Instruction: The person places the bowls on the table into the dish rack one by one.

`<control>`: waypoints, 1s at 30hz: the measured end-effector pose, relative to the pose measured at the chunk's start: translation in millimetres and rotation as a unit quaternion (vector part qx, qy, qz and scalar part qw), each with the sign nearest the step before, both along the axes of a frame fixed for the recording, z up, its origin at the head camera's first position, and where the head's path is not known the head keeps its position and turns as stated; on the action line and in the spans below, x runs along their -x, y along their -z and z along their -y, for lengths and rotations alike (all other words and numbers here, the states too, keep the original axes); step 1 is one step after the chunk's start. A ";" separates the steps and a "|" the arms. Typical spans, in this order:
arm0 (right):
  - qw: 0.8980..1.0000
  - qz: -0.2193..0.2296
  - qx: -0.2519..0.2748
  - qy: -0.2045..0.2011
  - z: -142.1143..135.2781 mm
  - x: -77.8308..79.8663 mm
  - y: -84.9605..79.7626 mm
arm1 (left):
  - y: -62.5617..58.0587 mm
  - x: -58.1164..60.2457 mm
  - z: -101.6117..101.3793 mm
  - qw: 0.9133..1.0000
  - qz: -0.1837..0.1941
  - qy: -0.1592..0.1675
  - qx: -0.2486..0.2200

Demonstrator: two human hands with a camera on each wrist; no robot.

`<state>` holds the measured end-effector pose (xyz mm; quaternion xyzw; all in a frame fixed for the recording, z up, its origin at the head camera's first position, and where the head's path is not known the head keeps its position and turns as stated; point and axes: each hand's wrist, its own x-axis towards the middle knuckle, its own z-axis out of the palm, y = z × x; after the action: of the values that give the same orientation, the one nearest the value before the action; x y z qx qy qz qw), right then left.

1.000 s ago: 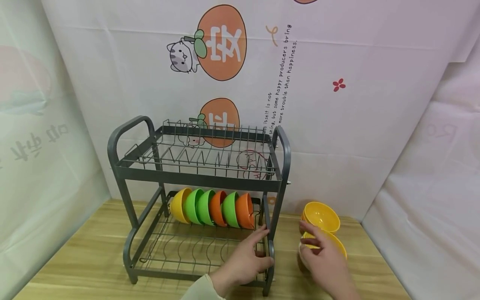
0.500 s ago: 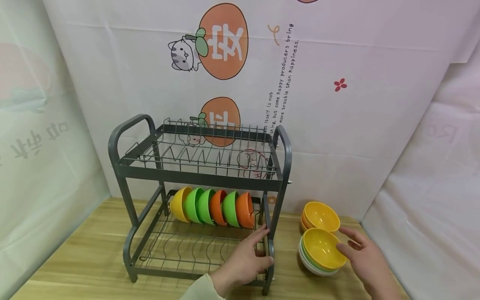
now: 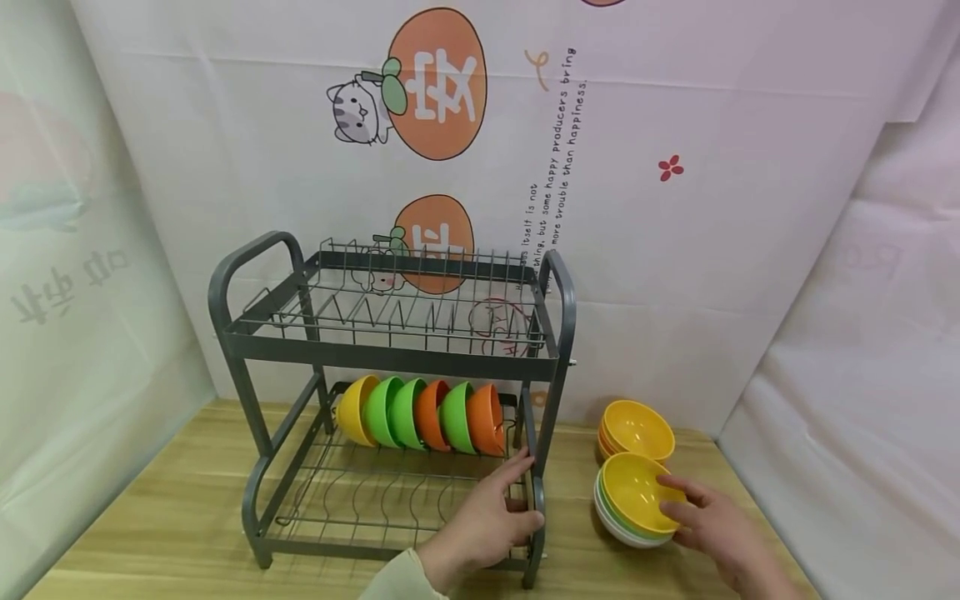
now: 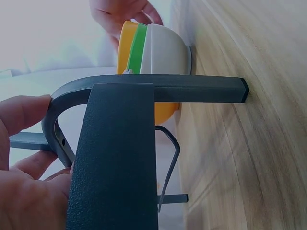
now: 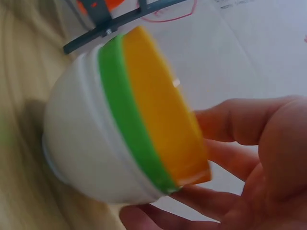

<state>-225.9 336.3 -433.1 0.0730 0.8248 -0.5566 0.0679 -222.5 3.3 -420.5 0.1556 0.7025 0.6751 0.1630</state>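
Left hand (image 3: pixel 483 517): my grip is closed round the right-hand rail (image 4: pixel 72 91) of the dish rack (image 3: pixel 393 360), thumb one side, fingers the other. Reads as bracing; a light wire frame would likely shift if knocked.

Right hand (image 3: pixel 712 521): at the right rim of the yellow bowl (image 3: pixel 633 487), top of the near stack, right of the rack. Thumb and fingers parted about the rim, lower fingers beneath it on the outside. Whether the grip is narrow enough to be pinching, I cannot tell. Coming at the rim makes sense: nested bowls offer little else to take hold of.

Beneath the yellow one sits a green bowl (image 5: pixel 125 115), its edge showing as a band, then white (image 5: pixel 79 129), perhaps more than one. Nesting presumably saves room on the bench (image 3: pixel 150 492). A second stack (image 3: pixel 637 429) stands just beyond, yellow over orange.

Lower shelf, far side: row of six bowls (image 3: pixel 408 414), left to right yellow, green, green, orange, green, orange. All stand on edge, openings to the right. The wires probably keep them from rolling, and the shared facing lets them sit close.
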 end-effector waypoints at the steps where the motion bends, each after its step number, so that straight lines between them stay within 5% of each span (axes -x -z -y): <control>1: 1.000 0.002 -0.007 -0.006 0.3 1.1 2.6 | 0.1 -0.1 0.0 1.000 0.000 0.000 0.000; 11: 0.993 -0.004 -0.121 -0.006 5.2 3.6 12.0 | 2.5 1.8 -0.9 1.000 0.004 -0.002 -0.005; 30: 0.996 -0.032 -0.068 0.041 8.4 0.6 -7.8 | 3.3 2.8 -0.5 1.000 0.004 0.000 -0.015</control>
<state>-226.5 328.0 -425.3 0.0936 0.8588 -0.5034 0.0134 -225.3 3.7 -423.8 0.1553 0.6915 0.6863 0.1632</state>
